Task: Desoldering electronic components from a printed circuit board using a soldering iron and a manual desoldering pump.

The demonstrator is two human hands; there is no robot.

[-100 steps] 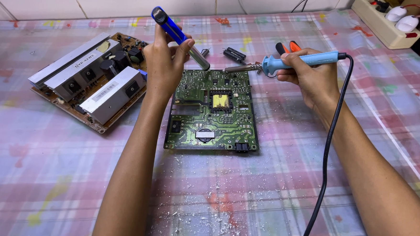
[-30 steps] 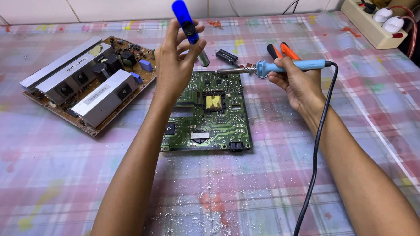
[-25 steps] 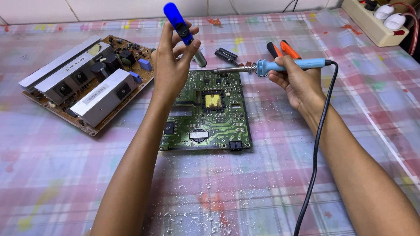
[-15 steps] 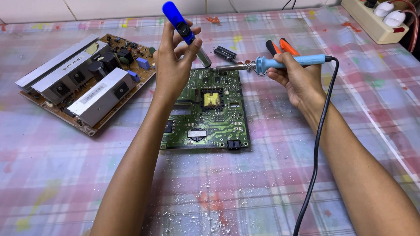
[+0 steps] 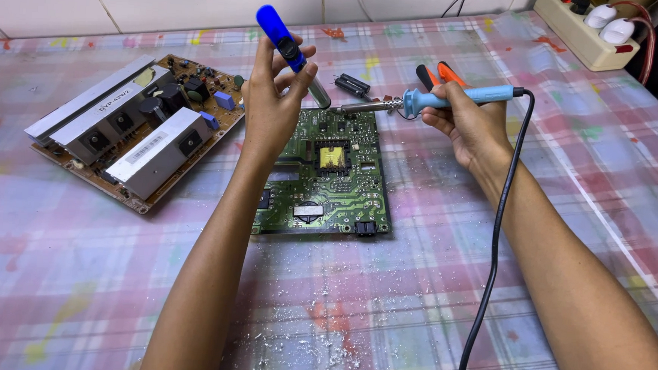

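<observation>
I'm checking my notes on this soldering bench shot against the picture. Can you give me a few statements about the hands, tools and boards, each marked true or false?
1. The left hand holds a blue-handled desoldering pump raised above the boards. True.
2. The right hand holds a red screwdriver. False: it holds a light blue soldering iron with a black cord.
3. The green circuit board lies flat on the checked tablecloth. True.
4. The brown board with grey heat sinks lies to the right of the green one. False: it lies to its left.
5. The iron's tip points toward the left hand. True.
</observation>
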